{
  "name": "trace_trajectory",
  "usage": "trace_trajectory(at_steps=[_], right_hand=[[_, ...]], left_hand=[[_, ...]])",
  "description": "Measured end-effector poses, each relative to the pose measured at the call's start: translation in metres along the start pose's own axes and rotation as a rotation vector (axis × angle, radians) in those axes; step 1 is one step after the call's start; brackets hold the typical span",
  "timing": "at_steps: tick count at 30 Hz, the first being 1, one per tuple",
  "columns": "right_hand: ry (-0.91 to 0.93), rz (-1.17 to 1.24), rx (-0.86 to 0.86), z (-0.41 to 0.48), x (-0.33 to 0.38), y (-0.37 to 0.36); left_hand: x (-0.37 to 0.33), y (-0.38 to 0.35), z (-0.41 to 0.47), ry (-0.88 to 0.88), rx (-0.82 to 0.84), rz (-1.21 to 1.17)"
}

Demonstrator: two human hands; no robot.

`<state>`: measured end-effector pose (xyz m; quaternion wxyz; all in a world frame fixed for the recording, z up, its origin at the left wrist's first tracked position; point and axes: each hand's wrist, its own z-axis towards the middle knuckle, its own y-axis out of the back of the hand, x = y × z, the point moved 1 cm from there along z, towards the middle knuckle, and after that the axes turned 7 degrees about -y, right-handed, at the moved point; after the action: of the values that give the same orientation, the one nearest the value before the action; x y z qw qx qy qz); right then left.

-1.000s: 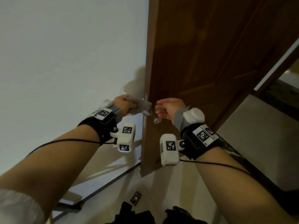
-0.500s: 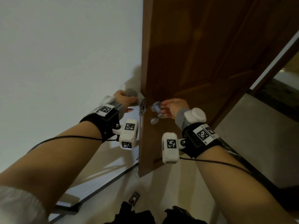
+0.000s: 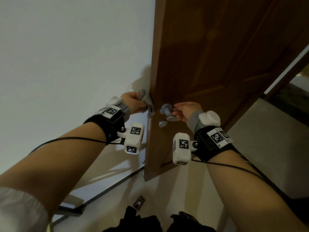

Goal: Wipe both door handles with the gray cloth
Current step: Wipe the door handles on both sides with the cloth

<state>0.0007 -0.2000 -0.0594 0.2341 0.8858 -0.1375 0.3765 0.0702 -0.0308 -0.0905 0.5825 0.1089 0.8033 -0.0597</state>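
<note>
A brown wooden door [image 3: 209, 64] stands ajar, its edge facing me. On its near face sits a silver knob handle [image 3: 167, 112] with a small round lock plate [image 3: 162, 124] below it. My right hand [image 3: 185, 111] grips the outer end of that knob. My left hand [image 3: 133, 102] holds the gray cloth [image 3: 147, 101] bunched against the far side of the door edge. The handle on that side is hidden behind the cloth and door.
A white wall [image 3: 66, 64] fills the left. A dark baseboard strip [image 3: 107, 190] runs along the pale floor [image 3: 267, 148]. A small dark card [image 3: 139, 200] lies on the floor near my feet. An open doorway [image 3: 297, 91] shows at right.
The door has swung so its near face and silver knob now show. My right hand took hold of the knob. My left hand with the cloth moved behind the door edge.
</note>
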Motion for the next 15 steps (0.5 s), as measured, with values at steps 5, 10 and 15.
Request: trace_trajectory(at_steps=[5,10,15], right_hand=[[0.218,-0.192,-0.116,-0.006,0.002,-0.002],[0.251,-0.271,-0.126,-0.02,-0.004,0.001],[0.27,-0.283,-0.156,-0.028,-0.005,0.015]], left_hand=[[0.012,0.004,0.005,-0.026,-0.014,0.06],[0.02,0.001,0.0,-0.074,-0.009,0.22],[0.015,-0.012,-0.016,-0.162,0.088,0.377]])
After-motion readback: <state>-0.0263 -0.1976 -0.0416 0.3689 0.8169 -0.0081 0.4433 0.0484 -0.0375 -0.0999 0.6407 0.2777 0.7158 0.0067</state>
